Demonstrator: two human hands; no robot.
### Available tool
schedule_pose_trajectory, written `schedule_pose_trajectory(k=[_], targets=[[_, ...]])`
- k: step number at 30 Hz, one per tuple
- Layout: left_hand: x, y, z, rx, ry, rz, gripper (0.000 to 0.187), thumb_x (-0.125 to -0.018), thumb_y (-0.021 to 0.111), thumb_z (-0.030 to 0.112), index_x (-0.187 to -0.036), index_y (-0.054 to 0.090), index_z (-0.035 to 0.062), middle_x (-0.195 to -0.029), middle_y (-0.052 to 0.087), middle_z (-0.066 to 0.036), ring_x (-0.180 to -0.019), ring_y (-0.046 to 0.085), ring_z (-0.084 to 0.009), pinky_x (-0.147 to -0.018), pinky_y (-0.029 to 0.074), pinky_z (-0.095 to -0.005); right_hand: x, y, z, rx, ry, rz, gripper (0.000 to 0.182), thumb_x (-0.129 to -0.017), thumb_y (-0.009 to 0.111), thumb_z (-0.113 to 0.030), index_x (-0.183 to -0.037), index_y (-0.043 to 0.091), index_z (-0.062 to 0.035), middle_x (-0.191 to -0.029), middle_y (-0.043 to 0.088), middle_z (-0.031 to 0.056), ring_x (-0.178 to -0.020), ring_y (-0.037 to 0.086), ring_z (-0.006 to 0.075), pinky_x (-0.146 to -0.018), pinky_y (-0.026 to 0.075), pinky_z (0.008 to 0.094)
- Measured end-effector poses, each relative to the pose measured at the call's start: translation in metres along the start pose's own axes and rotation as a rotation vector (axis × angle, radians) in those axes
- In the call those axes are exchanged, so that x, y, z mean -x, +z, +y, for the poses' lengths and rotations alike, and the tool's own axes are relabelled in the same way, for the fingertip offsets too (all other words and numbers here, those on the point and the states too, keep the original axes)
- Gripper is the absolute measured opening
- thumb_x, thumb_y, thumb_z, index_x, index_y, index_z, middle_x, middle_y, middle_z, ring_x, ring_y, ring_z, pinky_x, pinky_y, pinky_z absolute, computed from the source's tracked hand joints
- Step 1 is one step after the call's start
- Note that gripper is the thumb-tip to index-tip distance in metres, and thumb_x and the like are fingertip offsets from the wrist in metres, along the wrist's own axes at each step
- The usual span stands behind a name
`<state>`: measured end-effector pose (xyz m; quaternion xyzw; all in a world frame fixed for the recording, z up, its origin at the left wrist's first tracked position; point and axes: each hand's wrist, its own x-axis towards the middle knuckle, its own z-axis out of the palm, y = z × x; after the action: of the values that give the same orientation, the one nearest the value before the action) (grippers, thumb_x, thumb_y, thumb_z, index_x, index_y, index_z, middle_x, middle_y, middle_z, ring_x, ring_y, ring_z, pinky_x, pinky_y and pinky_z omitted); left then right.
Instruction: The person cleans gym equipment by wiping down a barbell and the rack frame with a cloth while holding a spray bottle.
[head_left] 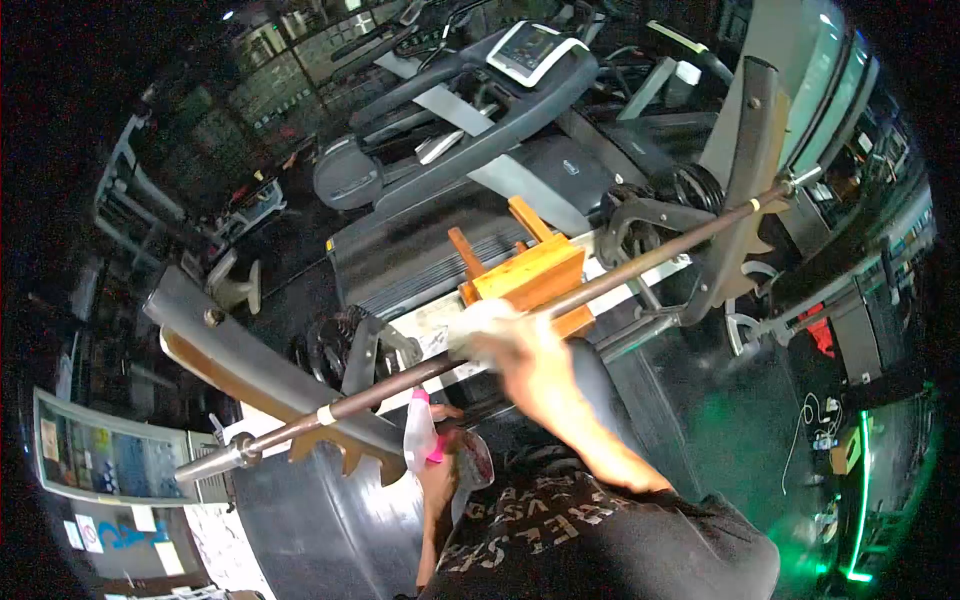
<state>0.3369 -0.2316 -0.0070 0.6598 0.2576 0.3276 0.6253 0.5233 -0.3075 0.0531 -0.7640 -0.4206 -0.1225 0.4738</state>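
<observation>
A long barbell [400, 377] lies slanted across the hooks of two upright rack arms. My right hand [528, 350], smeared by motion, is closed on a whitish cloth [482, 322] at the middle of the bar. Below the bar, close to my body, my left hand [440, 480] is wrapped round a spray bottle [417, 432] with a clear-white body and pink parts. The bottle hides some of the left fingers.
Beyond the bar stands an orange-yellow wooden block piece [535, 272] with upright posts. The left rack arm [255, 350] and right rack arm [750, 150] flank me. Further back is a treadmill [420, 240] with its console [538, 52]. A white cable [803, 425] lies at right.
</observation>
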Motion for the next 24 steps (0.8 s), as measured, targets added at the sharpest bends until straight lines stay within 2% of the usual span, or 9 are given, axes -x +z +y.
schedule_pose_trajectory(k=[2, 4, 9, 13, 14, 17, 18, 22, 24], targets=[[-0.001, 0.01, 0.001, -0.035, 0.072, -0.02, 0.026, -0.084, 0.053, -0.001, -0.109, 0.051, 0.0019, -0.097, 0.057, -0.008, -0.082, 0.057, -0.0146, -0.071, 0.047, -0.0265, 0.007, -0.007, -0.01, -0.262, 0.046, -0.095, 0.017, -0.083, 0.066, -0.022, -0.094, 0.069, -0.0092, -0.086, 0.066, 0.0118, -0.08, 0.062, 0.0327, -0.077, 0.048, 0.0402], [0.003, 0.024, 0.016, 0.239, -0.08, -0.006, 0.03, -0.081, 0.052, -0.002, -0.111, 0.05, 0.0015, -0.099, 0.057, -0.008, -0.086, 0.056, -0.0152, -0.075, 0.047, -0.0266, 0.01, -0.006, 0.012, -0.423, 0.214, -0.123, 0.015, -0.084, 0.064, -0.019, -0.093, 0.068, -0.0071, -0.084, 0.067, 0.0122, -0.079, 0.064, 0.0306, -0.073, 0.05, 0.0377], [0.022, 0.02, -0.014, 0.064, -0.05, -0.006, 0.034, -0.083, 0.049, -0.001, -0.117, 0.047, 0.0021, -0.101, 0.056, -0.008, -0.088, 0.055, -0.0139, -0.074, 0.047, -0.0271, -0.004, -0.078, 0.09, 0.464, 0.014, 0.255, 0.042, -0.07, 0.062, 0.007, -0.11, 0.062, -0.008, -0.105, 0.057, 0.0188, -0.097, 0.055, 0.0351, -0.084, 0.047, 0.0406], [0.035, 0.016, -0.007, 0.116, -0.06, -0.111, 0.033, -0.088, 0.054, 0.002, -0.119, 0.045, 0.0015, -0.102, 0.057, -0.007, -0.078, 0.057, -0.0128, -0.069, 0.048, -0.0267, 0.001, -0.073, 0.1, 0.534, -0.015, 0.344, 0.026, -0.081, 0.056, -0.005, -0.105, 0.064, -0.0048, -0.108, 0.055, 0.0219, -0.089, 0.055, 0.0367, -0.074, 0.046, 0.0422], [0.04, 0.014, -0.002, 0.075, -0.064, -0.152, 0.033, -0.089, 0.056, 0.004, -0.12, 0.044, 0.0011, -0.102, 0.057, -0.007, -0.075, 0.058, -0.0128, -0.066, 0.048, -0.0269, 0.011, -0.06, 0.086, 0.441, -0.013, 0.233, 0.026, -0.083, 0.052, -0.002, -0.108, 0.061, -0.0032, -0.101, 0.058, 0.0181, -0.094, 0.055, 0.0324, -0.081, 0.045, 0.0421], [0.051, 0.016, 0.016, 0.228, -0.124, -0.145, 0.034, -0.089, 0.059, 0.006, -0.12, 0.044, 0.0004, -0.099, 0.058, -0.007, -0.07, 0.059, -0.0133, -0.061, 0.05, -0.028, 0.022, -0.007, 0.028, -0.255, -0.001, 0.079, 0.018, -0.086, 0.048, -0.011, -0.089, 0.065, -0.0045, -0.073, 0.064, 0.011, -0.063, 0.061, 0.027, -0.059, 0.048, 0.0388], [0.058, 0.015, 0.014, 0.314, -0.14, -0.136, 0.033, -0.089, 0.059, 0.006, -0.118, 0.044, 0.0003, -0.096, 0.059, -0.008, -0.07, 0.06, -0.0149, -0.058, 0.05, -0.0291, 0.032, 0.02, 0.031, -0.198, -0.291, 0.173, 0.017, -0.084, 0.05, -0.009, -0.09, 0.066, -0.0057, -0.064, 0.062, 0.0081, -0.052, 0.058, 0.0271, -0.052, 0.048, 0.0383], [0.09, 0.004, 0.034, 0.203, -0.084, -0.032, 0.028, -0.09, 0.059, 0.009, -0.114, 0.047, 0.0011, -0.091, 0.058, -0.008, -0.067, 0.059, -0.0146, -0.057, 0.05, -0.0282, 0.076, 0.014, -0.007, -0.162, -0.282, -0.089, 0.02, -0.083, 0.053, -0.006, -0.099, 0.065, -0.0045, -0.093, 0.065, 0.0146, -0.086, 0.064, 0.0243, -0.079, 0.051, 0.0369], [0.114, -0.003, 0.03, 0.213, -0.121, 0.02, 0.027, -0.09, 0.06, 0.01, -0.112, 0.047, 0.001, -0.088, 0.058, -0.008, -0.067, 0.058, -0.0143, -0.057, 0.049, -0.028, 0.085, -0.005, 0.0, -0.384, -0.006, -0.216, 0.021, -0.086, 0.053, -0.009, -0.103, 0.064, -0.0025, -0.106, 0.062, 0.016, -0.101, 0.06, 0.0253, -0.088, 0.047, 0.0357]])
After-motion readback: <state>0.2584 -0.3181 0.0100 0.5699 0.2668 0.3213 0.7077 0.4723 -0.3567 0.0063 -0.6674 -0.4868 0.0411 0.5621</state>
